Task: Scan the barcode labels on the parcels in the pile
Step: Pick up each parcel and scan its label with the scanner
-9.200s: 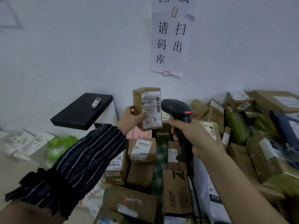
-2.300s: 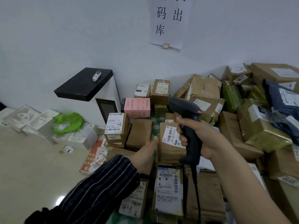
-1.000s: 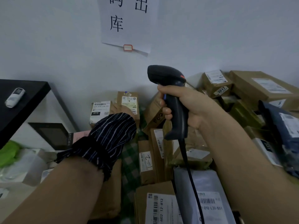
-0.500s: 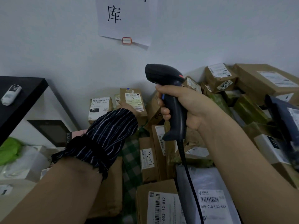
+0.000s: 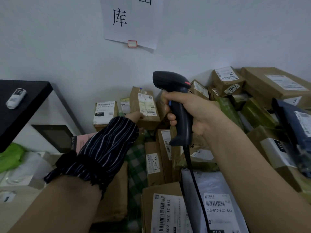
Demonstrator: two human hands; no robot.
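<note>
The left hand [image 5: 134, 116] has reached farther forward to the lower corner of the brown parcel [image 5: 149, 122]; the sleeve [image 5: 107, 143] hides its grip, so I cannot tell; the right hand [image 5: 193, 113] clasps the scanner [image 5: 170, 79] just right of that parcel; likely light, stiff cardboard; pinch its side edges, leaving the label [image 5: 146, 105] clear.

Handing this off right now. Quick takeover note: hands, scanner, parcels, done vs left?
Right hand: grips the barcode scanner upright, its cable hanging down.
Left hand: reaches to the brown parcel standing against the wall and touches its lower left. The striped sleeve hides the grip.
The parcel's label faces the camera, with the scanner head just right of it.
Done: nothing shows which parcels are scanned.
Left: scan this label, then work through the pile.
</note>
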